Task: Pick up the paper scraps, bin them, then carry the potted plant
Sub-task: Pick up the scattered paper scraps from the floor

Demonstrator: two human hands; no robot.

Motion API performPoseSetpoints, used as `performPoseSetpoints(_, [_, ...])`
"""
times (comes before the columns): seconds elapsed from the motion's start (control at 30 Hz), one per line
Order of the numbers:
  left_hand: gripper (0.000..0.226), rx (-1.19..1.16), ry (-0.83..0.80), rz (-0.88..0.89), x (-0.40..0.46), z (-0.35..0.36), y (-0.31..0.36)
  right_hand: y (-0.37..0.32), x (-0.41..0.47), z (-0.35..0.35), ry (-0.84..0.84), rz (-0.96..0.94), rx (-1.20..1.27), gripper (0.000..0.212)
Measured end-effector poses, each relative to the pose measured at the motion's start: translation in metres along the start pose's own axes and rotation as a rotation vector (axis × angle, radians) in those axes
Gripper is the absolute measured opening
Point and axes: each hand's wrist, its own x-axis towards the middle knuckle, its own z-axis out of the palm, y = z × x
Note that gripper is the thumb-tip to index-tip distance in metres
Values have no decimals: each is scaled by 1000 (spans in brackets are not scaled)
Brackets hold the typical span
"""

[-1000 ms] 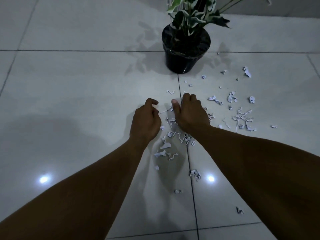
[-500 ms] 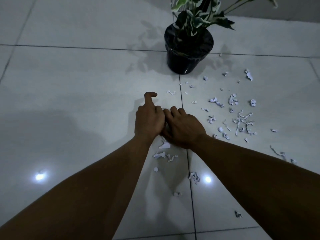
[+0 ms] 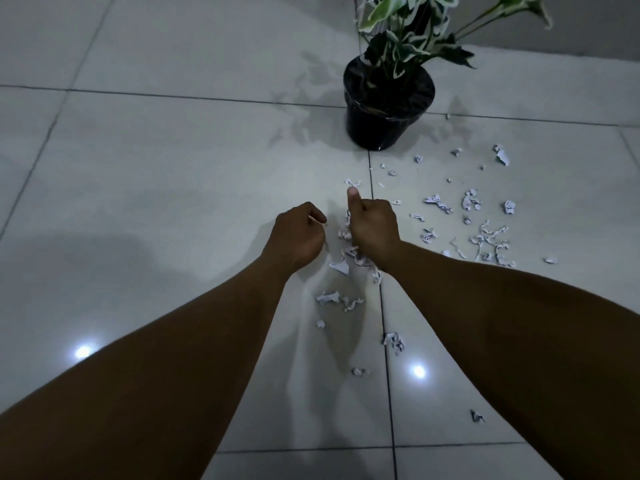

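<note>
Torn white paper scraps point(image 3: 485, 239) lie scattered over the pale floor tiles, mostly to the right of my hands and below them. A potted plant point(image 3: 384, 123) in a black pot, with green and white leaves, stands beyond the scraps. My right hand point(image 3: 375, 230) is down on the floor with its thumb stretched forward. Its fingers curl over a cluster of scraps that shows at its left edge. A short gap to the left, my left hand point(image 3: 299, 237) is curled into a loose fist. Nothing shows inside it.
Loose scraps point(image 3: 327, 297) lie between my forearms, and single ones point(image 3: 393, 341) lie closer to me. The glossy tile floor point(image 3: 156, 185) stretches away to the left, with two bright light reflections. A wall base runs behind the plant. No bin is in view.
My hands, pressed side by side half a second ago, have drawn apart. My right thumb now points forward, and my left thumb has folded down onto its fingers.
</note>
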Motion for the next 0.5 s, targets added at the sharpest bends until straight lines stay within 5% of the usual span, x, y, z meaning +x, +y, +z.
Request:
performPoseSetpoints(0.17, [29,132,-115,3,-12,-19,1,-12,-2,-6,-144,486,460,63])
performPoseSetpoints(0.43, [26,325,-156,10,-23,-44,3,-19,-3,-15,-122,566,661,33])
performPoseSetpoints(0.5, [27,355,-166,22,-25,-44,5,-18,-2,-13,-58,553,601,40])
